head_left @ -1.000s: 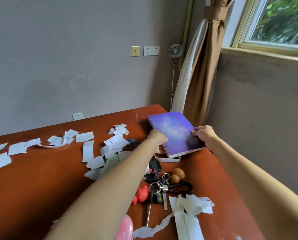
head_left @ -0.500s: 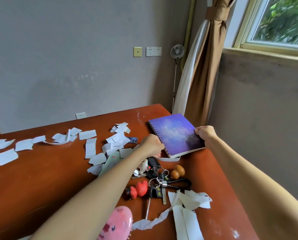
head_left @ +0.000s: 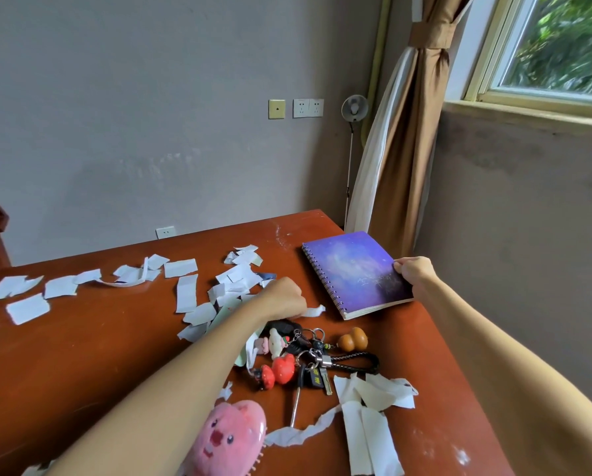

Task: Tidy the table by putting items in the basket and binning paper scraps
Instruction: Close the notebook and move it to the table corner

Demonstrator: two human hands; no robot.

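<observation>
A purple spiral notebook [head_left: 353, 269] lies at the table's right edge, its near side raised. My right hand [head_left: 413, 273] grips its right edge. My left hand [head_left: 282, 298] is closed on a white paper strip [head_left: 313, 311] just left of the notebook. Torn white paper scraps [head_left: 186, 292] lie scattered across the brown table [head_left: 81, 345]. More crumpled scraps [head_left: 373, 403] sit near the front right. No basket or bin is in view.
A bunch of keys with charms [head_left: 298, 355], a brown gourd charm [head_left: 353, 339] and a black braided strap [head_left: 353, 362] lie below my left hand. A pink plush brush [head_left: 227, 438] sits at the front. A curtain [head_left: 404, 139] hangs behind the table's far corner.
My left hand has drawn back to the left from under the notebook, pulling out the white strip. My right hand has slid toward the notebook's right edge. The camera tilted up slightly.
</observation>
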